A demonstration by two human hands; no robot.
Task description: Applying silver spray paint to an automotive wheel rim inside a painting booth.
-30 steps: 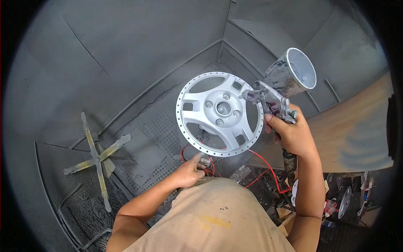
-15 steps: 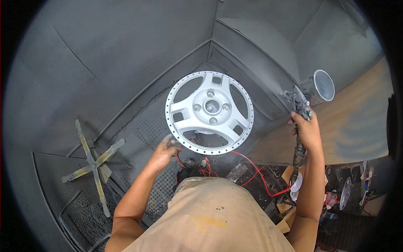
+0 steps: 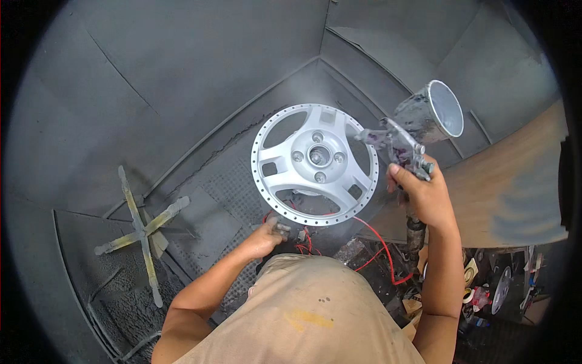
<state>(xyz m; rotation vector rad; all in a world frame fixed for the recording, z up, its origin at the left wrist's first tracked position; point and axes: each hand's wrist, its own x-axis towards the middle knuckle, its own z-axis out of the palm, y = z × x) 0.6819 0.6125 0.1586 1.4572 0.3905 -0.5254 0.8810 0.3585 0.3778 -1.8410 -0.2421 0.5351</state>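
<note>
A silver spoked wheel rim faces up in front of me, small holes dotting its outer lip. My right hand is closed around the handle of a paint-stained spray gun. The gun's open metal cup tilts at the upper right, and its nozzle points left over the rim's right side. Close below the rim's lower left edge, my left hand has its fingers curled; whether they hold anything is hidden. A pale mist hangs beyond the rim's far edge.
Grey booth walls meet in a corner behind the rim. A taped cross-shaped stand is at the left. A red hose loops below the gun. At the right are a brown board and clutter with another wheel piece.
My right hand has brought the spray gun left to the rim, its cup now larger in view. The left hand has slid right along the rim's near edge. Mist has appeared behind the rim.
</note>
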